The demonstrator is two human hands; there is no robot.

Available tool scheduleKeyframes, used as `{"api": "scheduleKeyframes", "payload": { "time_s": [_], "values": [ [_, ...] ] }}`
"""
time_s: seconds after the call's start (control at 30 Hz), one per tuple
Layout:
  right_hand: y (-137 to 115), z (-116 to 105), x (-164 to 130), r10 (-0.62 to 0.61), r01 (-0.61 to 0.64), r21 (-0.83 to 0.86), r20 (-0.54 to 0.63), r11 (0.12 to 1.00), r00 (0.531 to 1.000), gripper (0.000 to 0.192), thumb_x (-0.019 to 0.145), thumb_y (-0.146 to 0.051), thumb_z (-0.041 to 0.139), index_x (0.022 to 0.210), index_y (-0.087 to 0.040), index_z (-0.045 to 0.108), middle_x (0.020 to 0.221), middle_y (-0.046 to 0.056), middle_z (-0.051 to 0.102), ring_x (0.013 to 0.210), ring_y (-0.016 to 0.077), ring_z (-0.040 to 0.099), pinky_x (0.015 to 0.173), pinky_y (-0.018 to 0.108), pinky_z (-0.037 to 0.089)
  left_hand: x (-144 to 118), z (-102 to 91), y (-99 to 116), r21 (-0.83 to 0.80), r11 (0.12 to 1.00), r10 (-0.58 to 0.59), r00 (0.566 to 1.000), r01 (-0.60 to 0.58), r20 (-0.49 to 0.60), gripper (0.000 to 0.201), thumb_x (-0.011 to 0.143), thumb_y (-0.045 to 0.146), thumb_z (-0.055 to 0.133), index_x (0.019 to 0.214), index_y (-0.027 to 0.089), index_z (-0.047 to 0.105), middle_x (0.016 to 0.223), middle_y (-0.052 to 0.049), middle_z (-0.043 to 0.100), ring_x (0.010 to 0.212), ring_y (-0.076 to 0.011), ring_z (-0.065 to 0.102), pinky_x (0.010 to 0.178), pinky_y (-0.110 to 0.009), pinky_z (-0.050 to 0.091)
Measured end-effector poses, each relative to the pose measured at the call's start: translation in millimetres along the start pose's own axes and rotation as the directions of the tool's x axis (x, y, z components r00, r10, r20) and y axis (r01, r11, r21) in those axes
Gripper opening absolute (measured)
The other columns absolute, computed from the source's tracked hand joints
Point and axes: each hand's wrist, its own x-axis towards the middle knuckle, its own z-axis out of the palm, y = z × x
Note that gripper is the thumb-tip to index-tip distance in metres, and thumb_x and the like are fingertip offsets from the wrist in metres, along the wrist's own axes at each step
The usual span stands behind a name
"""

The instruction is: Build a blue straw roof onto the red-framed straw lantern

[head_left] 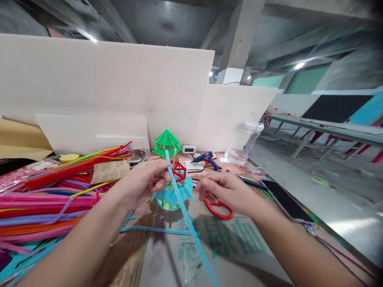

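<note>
Two hands work a light-blue pipe cleaner at a small craft model near the middle of the bench.

The left hand [143, 181] pinches the upper end of the light-blue pipe cleaner [188, 219], which slants down toward the near edge. Just beyond the fingers stands the blue fringed model [175, 193] with a red wire frame [179, 171] on top. The right hand [227, 191] is loosely curled, fingertips close to the model; whether it grips anything I cannot tell. Red-handled scissors [218, 209] lie under it. A pile of coloured pipe cleaners [44, 199] fills the left side; a green model [166, 143], a glue gun [206, 158] and a clear jar [247, 143] stand toward the far edge, a phone [287, 201] at the right edge.
</note>
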Motion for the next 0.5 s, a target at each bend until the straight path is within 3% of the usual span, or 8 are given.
{"api": "scheduleKeyframes", "payload": {
  "time_s": [0.1,0.2,0.33,0.5],
  "values": [
    [-3.0,27.8,0.4,0.013,-0.007,0.294,-0.017,0.956,1.0,0.05,0.089,-0.058,0.046,0.095,-0.012,0.067,0.077,0.007,0.069,0.052,0.0093,0.053,0.049,0.022,0.042,2.7,5.5,-5.8,0.149,0.986,0.074,0.997,-0.071,-0.016,0.03,0.077,0.043,0.063,0.064,0.017,0.056,0.057,0.003,0.056,0.046,-0.0072,0.04,0.047,-0.02,0.031],
    [4.5,52.2,5.4,0.095,-0.084,0.495,0.004,0.865,0.996,0.052,0.083,-0.063,0.052,0.09,-0.013,0.065,0.073,0.006,0.068,0.047,0.0084,0.051,0.043,0.021,0.038,3.9,8.3,-8.4,0.456,0.873,0.224,0.973,-0.173,-0.06,0.025,0.078,0.039,0.063,0.066,0.017,0.061,0.062,0.003,0.059,0.055,-0.0102,0.047,0.054,-0.022,0.036],
    [10.3,69.7,12.2,0.168,-0.138,0.599,0.006,0.788,0.986,0.041,0.077,-0.054,0.066,0.084,-0.014,0.064,0.066,0.002,0.067,0.042,0.0054,0.043,0.04,0.019,0.029,1.5,12.6,-7.2,0.725,0.664,0.345,0.935,-0.183,-0.08,0.022,0.081,0.036,0.058,0.071,0.018,0.066,0.067,0.001,0.064,0.063,-0.0154,0.055,0.06,-0.026,0.041],
    [8.3,78.6,14.6,0.182,-0.136,0.657,-0.002,0.742,0.983,0.036,0.075,-0.05,0.069,0.077,-0.016,0.058,0.06,0.001,0.065,0.041,0.0052,0.04,0.041,0.019,0.025,-0.9,0.6,3.6,0.877,0.416,0.497,0.868,-0.239,0.001,0.027,0.084,0.041,0.056,0.073,0.02,0.069,0.082,-0.004,0.067,0.084,-0.0219,0.06,0.079,-0.032,0.044]
  ]
}}
